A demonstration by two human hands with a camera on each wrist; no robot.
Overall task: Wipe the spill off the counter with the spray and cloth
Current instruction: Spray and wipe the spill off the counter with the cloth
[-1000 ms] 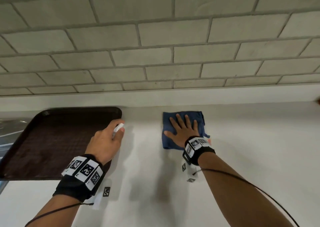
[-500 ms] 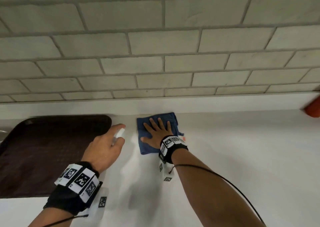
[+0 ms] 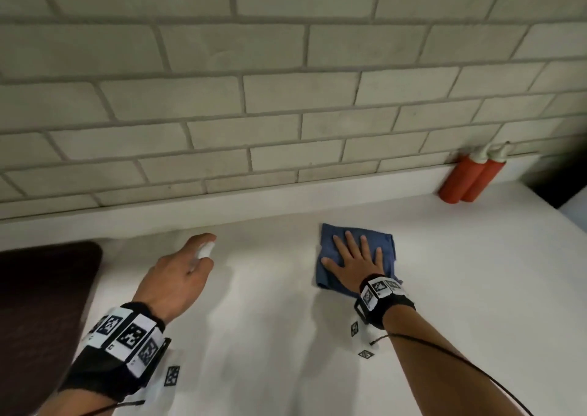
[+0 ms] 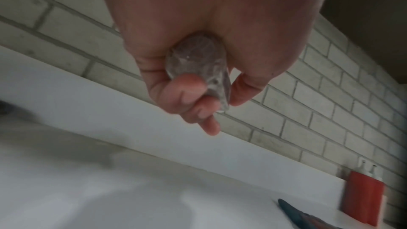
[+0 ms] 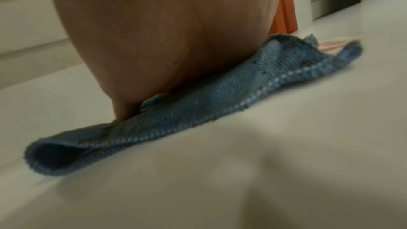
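The right hand (image 3: 355, 261) is spread flat on the blue cloth (image 3: 327, 272), pressed to the worktop (image 3: 460, 272); the spray bottle (image 3: 203, 251) is gripped by the left hand (image 3: 176, 277). Wiping seems underway; no spill is visible.

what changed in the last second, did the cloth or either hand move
The right hand slid the blue cloth rightward along the counter, away from the dark tray and toward the two red bottles. The left hand followed slightly. Unchanged: right palm flat on the cloth, left grip round the small spray bottle.
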